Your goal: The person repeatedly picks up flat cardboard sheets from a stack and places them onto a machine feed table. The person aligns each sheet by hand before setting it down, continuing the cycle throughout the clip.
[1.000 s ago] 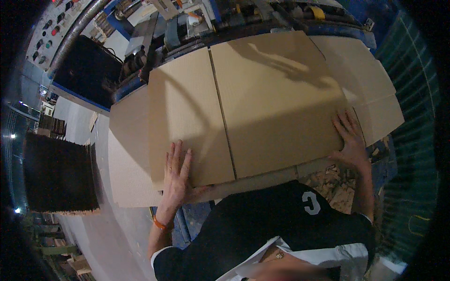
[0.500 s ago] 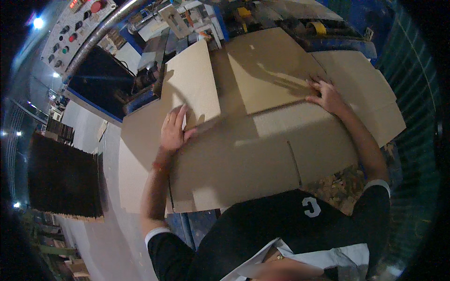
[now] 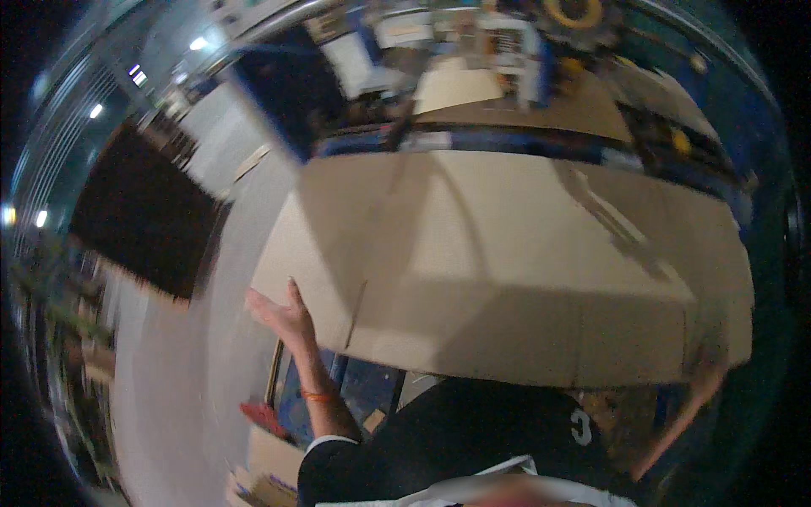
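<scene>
My left hand (image 3: 287,317) is open, with the fingers spread toward the left and the thumb standing apart from them. It is over the near left corner of the large cardboard sheet (image 3: 507,253), and nothing is gripped in it; whether the skin touches the board, I cannot tell. My right hand (image 3: 708,372) is at the near right corner of this same sheet, but it is very blurred, so I cannot say if its fingers are closed on the edge or loose.

The sheet lies flat before me, between my black shirt (image 3: 456,439) and the machine (image 3: 498,72). Its far edge runs along the blue beam (image 3: 498,142) of the machine. Near its left end there is a narrow dark slit, which goes to the near edge. Below this edge, to the left of my body, a part of the blue support (image 3: 367,393) is visible.

Beyond the blue beam, a pale cardboard piece (image 3: 456,89) lies upon a browner board (image 3: 583,106). Around my left wrist is an orange band (image 3: 317,395).
</scene>
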Demonstrator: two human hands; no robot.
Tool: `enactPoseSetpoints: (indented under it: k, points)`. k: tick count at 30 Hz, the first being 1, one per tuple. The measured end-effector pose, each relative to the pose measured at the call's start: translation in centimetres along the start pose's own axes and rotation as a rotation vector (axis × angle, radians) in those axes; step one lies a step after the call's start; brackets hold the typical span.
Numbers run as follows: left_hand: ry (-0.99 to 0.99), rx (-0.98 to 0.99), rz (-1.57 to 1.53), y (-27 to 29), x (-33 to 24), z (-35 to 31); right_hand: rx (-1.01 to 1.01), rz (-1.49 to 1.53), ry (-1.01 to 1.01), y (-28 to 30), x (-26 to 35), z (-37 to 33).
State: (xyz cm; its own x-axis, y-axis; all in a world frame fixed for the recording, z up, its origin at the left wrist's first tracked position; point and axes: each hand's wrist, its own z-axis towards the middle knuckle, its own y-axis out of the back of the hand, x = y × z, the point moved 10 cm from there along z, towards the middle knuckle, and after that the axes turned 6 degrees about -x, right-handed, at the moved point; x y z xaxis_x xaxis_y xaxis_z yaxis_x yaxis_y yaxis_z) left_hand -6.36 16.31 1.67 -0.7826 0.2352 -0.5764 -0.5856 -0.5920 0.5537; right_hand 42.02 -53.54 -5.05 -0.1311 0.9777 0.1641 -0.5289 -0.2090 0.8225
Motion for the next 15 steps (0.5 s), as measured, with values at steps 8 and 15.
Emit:
enactPoseSetpoints:
  k: [8, 15]
  points:
    - [0.189, 0.077, -0.288, -2.1, 4.0, -3.3, 0.052, -0.232, 0.15, -9.0, -8.8, 1.2]
    - [0.308, -0.145, -0.744, -1.0, 4.5, -1.5, -0.539, 0.592, -0.253, -2.2, -8.4, 0.6]
